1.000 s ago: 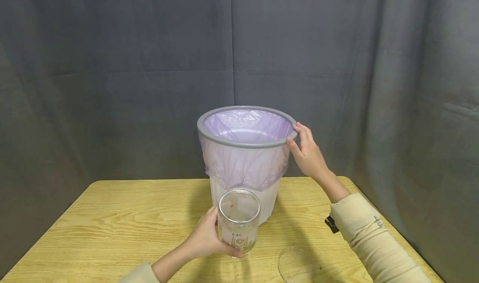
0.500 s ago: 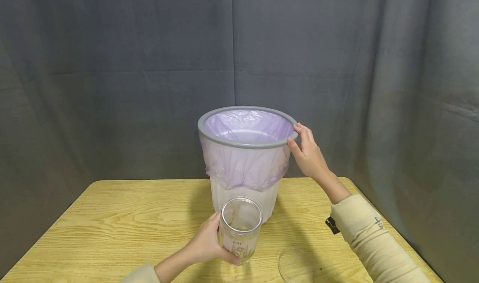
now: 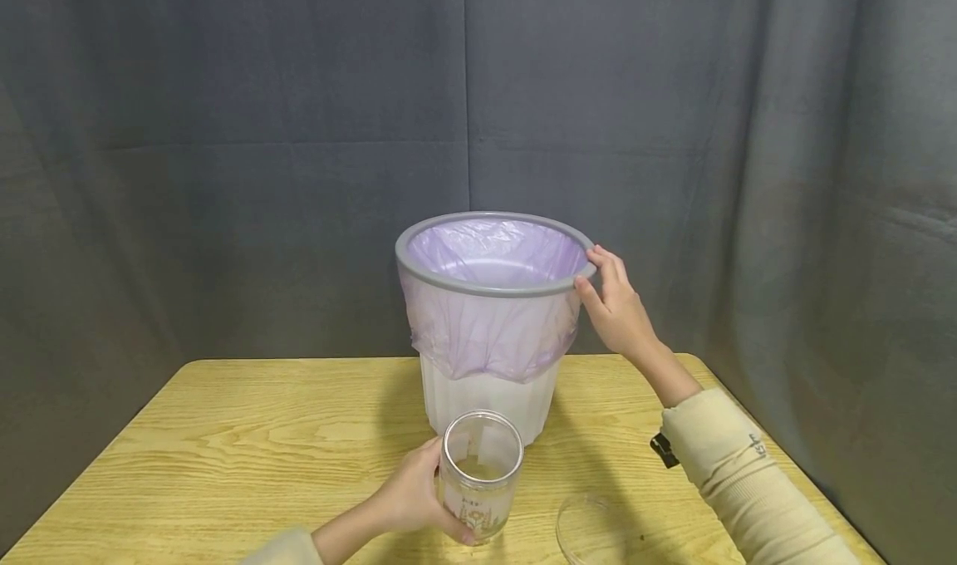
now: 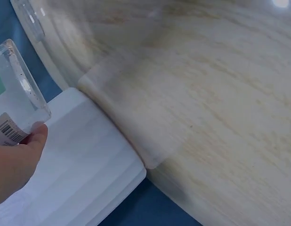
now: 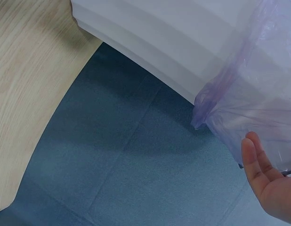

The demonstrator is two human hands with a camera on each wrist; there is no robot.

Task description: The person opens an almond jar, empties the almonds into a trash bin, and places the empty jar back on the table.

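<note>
Here, left hand [image 3: 407, 498] grips open jar [image 3: 480, 486] before bin [image 3: 489, 324]; right hand [image 3: 616, 307] grasps bin rim; lid [image 3: 598, 532] off; emptying apparently pending.

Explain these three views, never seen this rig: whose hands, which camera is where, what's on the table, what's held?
No machine here: a person works bare-handed, wearing one camera on the head and one on each wrist. The head view looks forward and down at a wooden table. On it stands a white bin lined with a purple bag, and a clear lid lies at the near edge. The left hand grips a clear jar; the right hand holds the bin's grey rim. The wrist views show the same things close up.
</note>
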